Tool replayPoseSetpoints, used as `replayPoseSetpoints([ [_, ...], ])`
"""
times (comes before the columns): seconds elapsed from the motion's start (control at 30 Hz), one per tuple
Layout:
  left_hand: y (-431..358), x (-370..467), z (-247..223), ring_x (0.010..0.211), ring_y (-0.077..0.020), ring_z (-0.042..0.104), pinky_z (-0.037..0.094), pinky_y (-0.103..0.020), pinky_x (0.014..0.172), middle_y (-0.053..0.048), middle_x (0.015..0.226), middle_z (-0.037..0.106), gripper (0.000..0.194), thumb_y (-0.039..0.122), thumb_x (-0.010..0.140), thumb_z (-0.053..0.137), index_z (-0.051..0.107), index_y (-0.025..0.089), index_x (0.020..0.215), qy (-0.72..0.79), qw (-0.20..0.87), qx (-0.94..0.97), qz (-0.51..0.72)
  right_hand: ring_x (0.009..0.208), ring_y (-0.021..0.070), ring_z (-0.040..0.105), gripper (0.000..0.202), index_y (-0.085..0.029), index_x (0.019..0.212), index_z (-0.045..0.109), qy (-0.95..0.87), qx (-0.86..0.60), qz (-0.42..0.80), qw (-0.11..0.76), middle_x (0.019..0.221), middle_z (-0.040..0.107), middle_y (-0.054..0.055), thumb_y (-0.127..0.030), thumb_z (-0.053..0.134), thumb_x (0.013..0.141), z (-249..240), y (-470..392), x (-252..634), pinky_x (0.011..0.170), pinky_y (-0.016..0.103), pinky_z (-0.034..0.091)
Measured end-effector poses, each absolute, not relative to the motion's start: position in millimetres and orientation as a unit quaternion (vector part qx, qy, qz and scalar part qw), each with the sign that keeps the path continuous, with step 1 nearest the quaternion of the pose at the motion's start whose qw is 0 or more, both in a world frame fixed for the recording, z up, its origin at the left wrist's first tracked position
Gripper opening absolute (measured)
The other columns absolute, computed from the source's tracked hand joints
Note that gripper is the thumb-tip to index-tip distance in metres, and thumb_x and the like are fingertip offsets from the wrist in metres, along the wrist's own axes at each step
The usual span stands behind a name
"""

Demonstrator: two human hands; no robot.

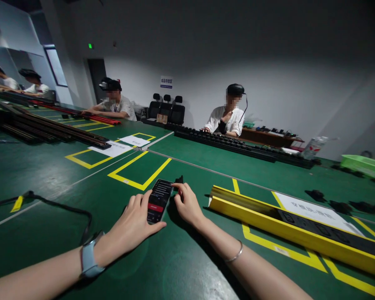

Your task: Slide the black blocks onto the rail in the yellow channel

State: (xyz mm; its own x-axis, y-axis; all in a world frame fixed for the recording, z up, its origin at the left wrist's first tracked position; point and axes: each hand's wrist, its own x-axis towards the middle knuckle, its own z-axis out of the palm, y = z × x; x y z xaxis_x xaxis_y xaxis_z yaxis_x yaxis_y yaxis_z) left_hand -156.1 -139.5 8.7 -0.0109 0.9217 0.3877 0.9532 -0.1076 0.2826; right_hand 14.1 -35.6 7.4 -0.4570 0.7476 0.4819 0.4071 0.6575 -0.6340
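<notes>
A smartphone with a dark screen and a red button rests on the green table, in front of me. My left hand holds it by its left side and lower edge, thumb along the bottom. With the index finger stretched to the phone's upper right edge, my right hand has its other fingers curled and nothing visible in them. A small black object stands just beyond that hand. On the right lies a long yellow channel with black parts inside.
Black strips lie at the left, a black cable nearer. A long black rail crosses the far table before a seated person. Papers, a green basket and a plastic bottle are around.
</notes>
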Motion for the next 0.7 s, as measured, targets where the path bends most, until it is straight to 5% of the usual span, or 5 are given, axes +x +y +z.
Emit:
replayPoseSetpoints([
  [0.7, -138.0, -159.2, 2.9, 0.1, -0.0302, 0.048, 0.043, -0.045, 0.084, -0.014, 0.108, 0.052, 0.084, 0.066, 0.073, 0.052, 0.035, 0.012, 0.134, -0.658, 0.057, -0.715, -0.229, 0.096, 0.0173, 0.046, 0.036, -0.028, 0.112, 0.059, -0.861, -0.39, 0.193, 0.265, 0.094, 0.046, 0.001, -0.018, 0.047, 0.079, 7.6, -36.1, 12.9, 0.089, 0.034, 0.033],
])
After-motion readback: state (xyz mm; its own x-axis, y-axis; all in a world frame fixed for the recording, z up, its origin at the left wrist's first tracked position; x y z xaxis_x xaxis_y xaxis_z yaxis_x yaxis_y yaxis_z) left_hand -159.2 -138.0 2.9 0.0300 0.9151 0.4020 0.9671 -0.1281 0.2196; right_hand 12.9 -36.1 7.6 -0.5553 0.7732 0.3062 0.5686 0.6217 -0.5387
